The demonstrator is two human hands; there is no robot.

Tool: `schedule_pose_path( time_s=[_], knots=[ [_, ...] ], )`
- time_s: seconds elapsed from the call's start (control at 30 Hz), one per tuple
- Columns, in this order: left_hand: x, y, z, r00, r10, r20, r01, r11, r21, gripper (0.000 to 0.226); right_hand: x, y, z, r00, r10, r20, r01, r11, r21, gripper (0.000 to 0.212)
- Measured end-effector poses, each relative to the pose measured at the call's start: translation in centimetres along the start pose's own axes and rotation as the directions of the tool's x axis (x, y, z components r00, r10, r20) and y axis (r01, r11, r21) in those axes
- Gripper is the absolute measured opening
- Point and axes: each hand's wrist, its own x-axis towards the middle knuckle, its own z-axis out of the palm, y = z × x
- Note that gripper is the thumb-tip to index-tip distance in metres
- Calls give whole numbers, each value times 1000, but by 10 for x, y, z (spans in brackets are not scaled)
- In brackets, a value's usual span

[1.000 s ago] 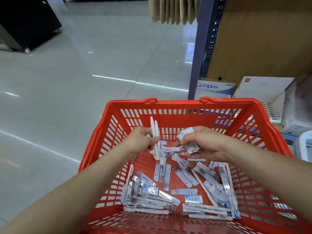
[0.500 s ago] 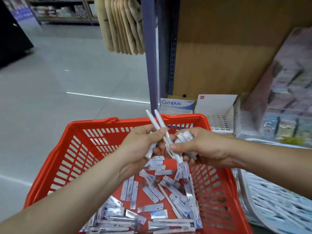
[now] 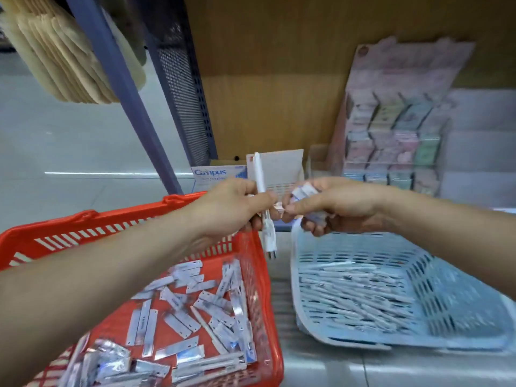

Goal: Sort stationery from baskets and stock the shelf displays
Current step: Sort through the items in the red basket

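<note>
My left hand (image 3: 234,208) grips white pens (image 3: 262,202) held upright, tips down, above the right rim of the red basket (image 3: 83,227). My right hand (image 3: 332,205) is closed on a bunch of small white-and-blue wrappers (image 3: 303,192), its fingertips touching the pens. The red basket holds several loose wrappers (image 3: 178,322) and a few white pens (image 3: 212,367). To its right a light blue tray (image 3: 452,291) holds many white pens (image 3: 354,297).
A wooden shelf back (image 3: 279,79) rises ahead, with a sticker display rack (image 3: 391,129) at right. A Campus notebook pack (image 3: 215,174) and a white box (image 3: 282,169) stand behind my hands. A blue upright post (image 3: 125,88) stands at left, tiled floor (image 3: 55,152) beyond.
My view has swung right, bringing the blue tray and shelf display into sight. Both hands have lifted out of the red basket, and the pens now stand together above its right rim.
</note>
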Motion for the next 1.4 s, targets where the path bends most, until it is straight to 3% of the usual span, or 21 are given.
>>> schedule_pose_path(
  time_s=[0.17,0.27,0.4,0.5,0.57,0.63,0.7,0.73,0.8,0.9,0.97,1.07,1.13,1.2,1.27,1.33,1.4],
  knots=[
    [28,8,76,964,-5,265,-82,945,315,18,-54,29,-68,957,-50,-286,178,879,442,17],
    [46,-6,136,914,-45,404,-225,772,595,23,-67,69,-86,915,1,-404,259,766,588,16],
    [67,-46,198,886,-173,431,-266,571,777,26,-78,118,-97,876,129,-465,286,638,715,10],
    [79,-83,219,887,-259,381,-222,486,846,33,-86,144,-100,870,189,-456,277,577,768,26],
    [87,-96,221,906,-286,312,-129,515,847,39,-90,155,-101,860,206,-466,303,528,793,31],
    [95,-94,222,929,-298,221,40,672,739,37,-93,162,-102,851,203,-484,335,500,799,34],
    [98,-72,224,949,-284,141,202,884,423,22,-94,167,-102,835,204,-511,359,500,788,35],
    [99,-55,224,950,-285,126,252,941,226,23,-95,168,-102,830,207,-517,365,499,786,34],
    [99,-20,227,953,-266,147,284,951,-121,39,-94,170,-103,837,209,-506,363,479,799,33],
    [96,14,230,955,-153,253,232,918,-322,55,-93,169,-103,863,167,-477,374,423,825,28],
    [94,24,236,952,-62,300,146,953,-267,57,-96,169,-106,885,99,-455,385,393,835,29],
    [89,29,247,973,83,217,-75,996,-45,48,-104,166,-111,906,0,-422,391,377,840,27],
    [86,34,258,952,229,205,-258,958,127,48,-109,166,-116,896,-37,-442,420,392,819,20],
    [83,41,271,912,318,258,-383,885,265,53,-115,166,-122,866,-31,-500,449,489,748,15],
    [84,51,283,891,334,307,-406,889,210,62,-127,167,-138,833,-19,-553,468,558,686,14],
    [89,57,300,885,341,316,-393,912,115,67,-147,170,-163,775,3,-632,525,554,646,16],
    [97,53,320,892,334,305,-402,895,193,59,-170,178,-195,683,50,-729,596,538,596,15]
  ],
)
